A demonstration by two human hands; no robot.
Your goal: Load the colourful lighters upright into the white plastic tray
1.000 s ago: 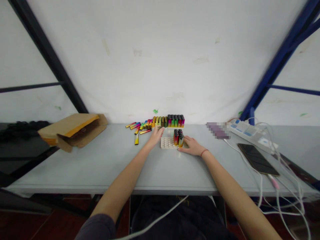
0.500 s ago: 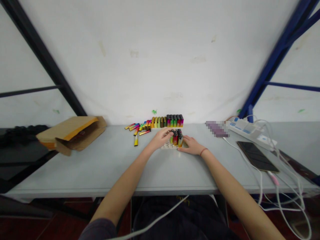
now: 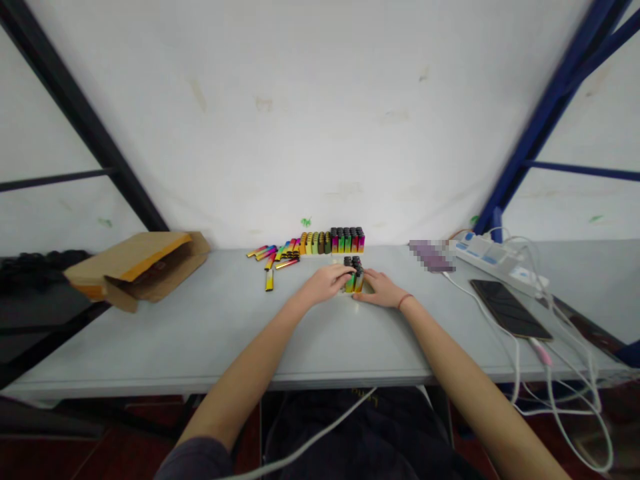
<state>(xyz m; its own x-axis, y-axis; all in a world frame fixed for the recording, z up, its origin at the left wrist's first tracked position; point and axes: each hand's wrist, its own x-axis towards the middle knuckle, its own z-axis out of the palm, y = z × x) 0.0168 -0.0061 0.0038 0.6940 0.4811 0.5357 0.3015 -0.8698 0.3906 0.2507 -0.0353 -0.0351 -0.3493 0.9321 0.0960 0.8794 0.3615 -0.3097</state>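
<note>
Several lighters (image 3: 349, 282) with shiny coloured bodies and black tops stand upright in a small group in front of me. A pale holder shows in part at their base; my fingers hide much of it. My left hand (image 3: 329, 283) is closed at the group's left side, its fingertips pinching a lighter by its black top. From the right, my right hand (image 3: 383, 289) braces the group, thumb at the front corner and fingers along the side. Behind stands a block of upright lighters (image 3: 348, 241), beside yellow and dark holders (image 3: 315, 243).
Loose lighters (image 3: 269, 280) lie left of the holders. An open cardboard box (image 3: 135, 267) rests at the far left. On the right are a black phone (image 3: 510, 309), a purple blurred object (image 3: 431, 256), a power strip (image 3: 495, 263) and white cables (image 3: 520, 363).
My left hand has moved slightly right and down at the lighter group, with another lighter now standing by its fingertips. My right hand stays in place. The view has shifted a little.
</note>
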